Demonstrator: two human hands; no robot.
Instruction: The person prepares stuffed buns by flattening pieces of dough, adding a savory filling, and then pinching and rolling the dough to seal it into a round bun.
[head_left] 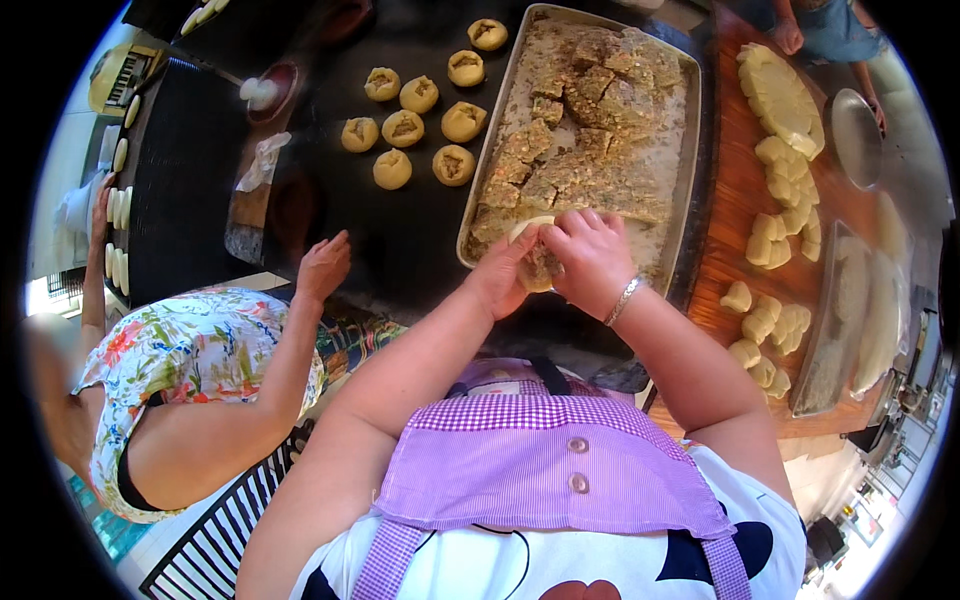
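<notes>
A round of dough [538, 272] with brown filling in it is held between my two hands, over the near edge of a metal tray [464, 236]. My left hand [503, 277] cups it from the left. From the right, my right hand [590, 258], with a bracelet at the wrist, has its fingers bent over the dough's edge. Crumbly minced filling [560, 130] lies in broken slabs across the tray. Left of the tray, several filled dough balls [403, 128] with torn-looking open tops sit on the dark table.
On the wooden table [715, 290] at right lie a large dough slab [780, 100], cut dough pieces [765, 320] and a clear plastic bag [835, 320]. A co-worker [200, 370] in a floral top stands at left. Another person [825, 30] holds a round metal pan [855, 140] at far right.
</notes>
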